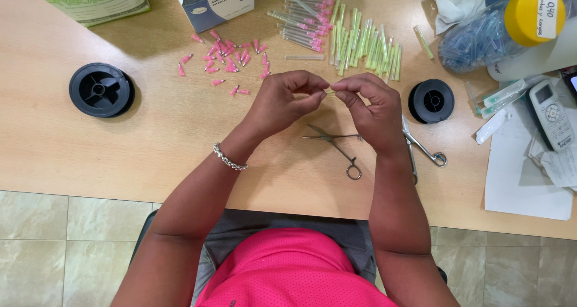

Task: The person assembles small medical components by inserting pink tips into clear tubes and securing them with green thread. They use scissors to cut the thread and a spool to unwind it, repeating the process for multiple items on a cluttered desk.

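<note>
My left hand (282, 99) and my right hand (371, 107) meet above the wooden table (90, 150), fingertips pinched together on a thin, small needle-like piece (329, 93) that is mostly hidden. A silver bracelet (229, 158) circles my left wrist. Beneath my hands lie metal forceps (336, 144), and a second metal scissor-handled tool (421, 150) lies partly under my right wrist. Capped needles with pale green sleeves (363, 45) lie in a row behind my hands, beside pink-hubbed ones (306, 12). Loose pink caps (225, 57) are scattered to the left.
Two black spools sit on the table, one at the left (101, 90) and one at the right (431, 101). Cardboard boxes (219, 3) stand at the back. A yellow-lidded clear jar (505, 27), a remote control (553, 114) and papers (529, 181) crowd the right side.
</note>
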